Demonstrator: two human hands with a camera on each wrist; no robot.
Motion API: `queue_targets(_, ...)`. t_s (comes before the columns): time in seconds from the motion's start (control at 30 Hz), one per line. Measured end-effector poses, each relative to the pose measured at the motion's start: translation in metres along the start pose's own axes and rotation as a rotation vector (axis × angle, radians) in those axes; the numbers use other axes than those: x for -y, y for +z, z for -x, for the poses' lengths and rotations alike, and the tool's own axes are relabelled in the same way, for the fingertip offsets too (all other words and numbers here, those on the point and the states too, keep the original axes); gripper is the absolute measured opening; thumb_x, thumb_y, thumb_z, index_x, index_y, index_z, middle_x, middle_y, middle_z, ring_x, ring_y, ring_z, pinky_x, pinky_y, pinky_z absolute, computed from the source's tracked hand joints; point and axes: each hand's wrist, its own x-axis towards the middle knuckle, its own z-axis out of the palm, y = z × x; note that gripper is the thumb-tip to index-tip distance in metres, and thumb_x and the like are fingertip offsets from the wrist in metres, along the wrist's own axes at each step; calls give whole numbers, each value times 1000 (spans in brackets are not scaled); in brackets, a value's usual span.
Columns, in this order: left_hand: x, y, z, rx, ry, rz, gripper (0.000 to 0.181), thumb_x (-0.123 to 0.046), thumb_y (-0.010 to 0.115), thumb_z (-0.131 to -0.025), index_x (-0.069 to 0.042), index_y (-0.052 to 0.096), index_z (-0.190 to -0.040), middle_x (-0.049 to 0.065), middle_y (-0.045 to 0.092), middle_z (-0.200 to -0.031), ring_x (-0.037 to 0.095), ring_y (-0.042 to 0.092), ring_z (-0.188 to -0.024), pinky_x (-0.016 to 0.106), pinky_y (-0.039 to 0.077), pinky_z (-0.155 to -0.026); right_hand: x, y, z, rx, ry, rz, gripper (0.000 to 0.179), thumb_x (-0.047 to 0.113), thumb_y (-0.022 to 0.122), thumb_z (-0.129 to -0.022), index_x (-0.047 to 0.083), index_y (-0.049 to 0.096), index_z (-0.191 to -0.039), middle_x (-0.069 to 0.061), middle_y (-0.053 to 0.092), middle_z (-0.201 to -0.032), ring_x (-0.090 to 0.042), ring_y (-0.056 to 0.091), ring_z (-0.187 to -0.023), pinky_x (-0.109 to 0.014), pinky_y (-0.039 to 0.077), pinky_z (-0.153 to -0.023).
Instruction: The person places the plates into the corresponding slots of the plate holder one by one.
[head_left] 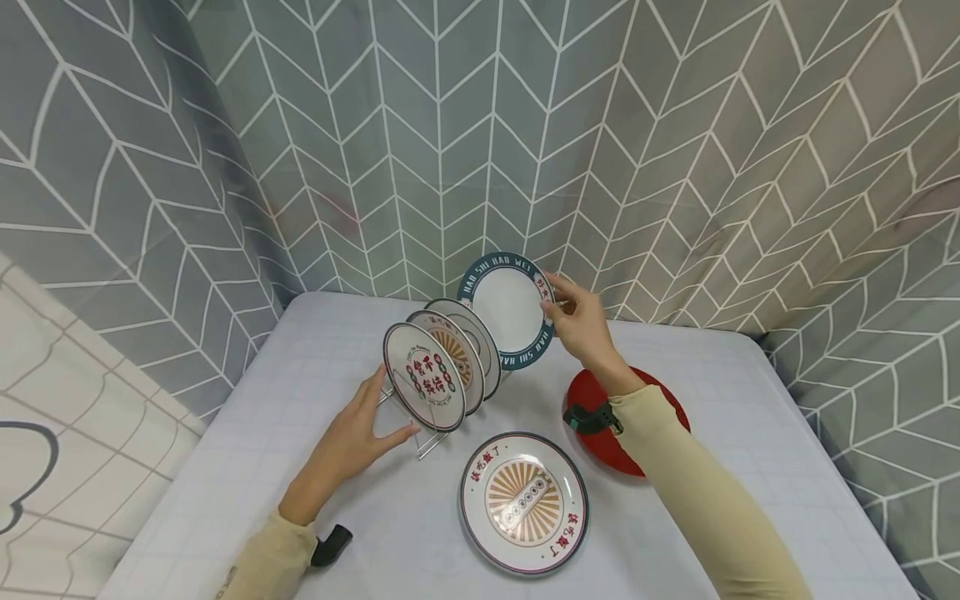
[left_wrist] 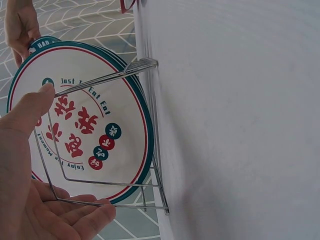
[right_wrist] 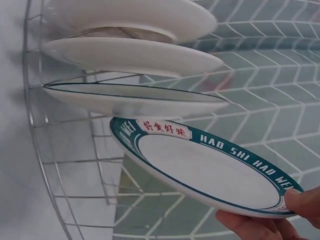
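Note:
A wire dish rack (head_left: 427, 447) stands on the white table (head_left: 750, 417) with three plates upright in it. The front plate (head_left: 425, 377) carries red characters. My left hand (head_left: 392, 407) rests on the rack's front frame, fingers nearly straight; in the left wrist view its thumb (left_wrist: 35, 107) lies on a wire in front of that plate (left_wrist: 85, 130). My right hand (head_left: 553, 296) pinches the rim of a teal-rimmed plate (head_left: 510, 308) held upright just behind the rack. In the right wrist view this plate (right_wrist: 210, 167) sits tilted beside the last racked plate, fingertips (right_wrist: 250, 225) at its edge.
A patterned plate (head_left: 523, 502) lies flat near the table's front. A red plate (head_left: 600, 450) lies partly under my right forearm. A chevron-patterned curtain (head_left: 675, 125) hangs behind and around the table.

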Motion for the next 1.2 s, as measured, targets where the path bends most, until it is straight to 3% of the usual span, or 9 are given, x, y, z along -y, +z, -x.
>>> queue_targets(0.3, -1, -2, 0, 2, 7, -7, 108, -55, 73, -81, -1, 16, -155, 27, 35, -152, 45, 45, -134, 59, 43, -105, -1, 25, 7, -7, -91, 142, 44, 5, 61, -95, 13, 57, -138, -19, 67, -110, -27, 60, -80, -22, 47, -61)
queue_targets(0.53, -2, -2, 0, 8, 1, -6, 109, -55, 74, -81, -1, 16, -155, 27, 34, -153, 45, 44, -134, 59, 43, -105, -5, 44, 13, 16, -134, 143, 43, 3, 61, -95, 13, 59, -136, -20, 67, -114, -27, 64, -76, -22, 48, -55)
queue_targets(0.83, -2, -2, 0, 0, 5, -4, 109, -54, 74, -80, -2, 16, -155, 27, 35, -152, 45, 46, -133, 59, 44, -104, -19, 64, 18, 34, -145, 123, 46, -1, 62, -92, 13, 60, -136, -20, 65, -115, -28, 68, -76, -25, 54, -58)
queue_targets(1.2, -2, -2, 1, -7, 7, -9, 109, -53, 76, -80, -2, 16, -155, 27, 36, -152, 45, 47, -132, 58, 45, -103, -24, 70, 15, 15, -136, 132, 45, 0, 62, -93, 14, 61, -135, -20, 66, -115, -27, 68, -75, -25, 53, -56)
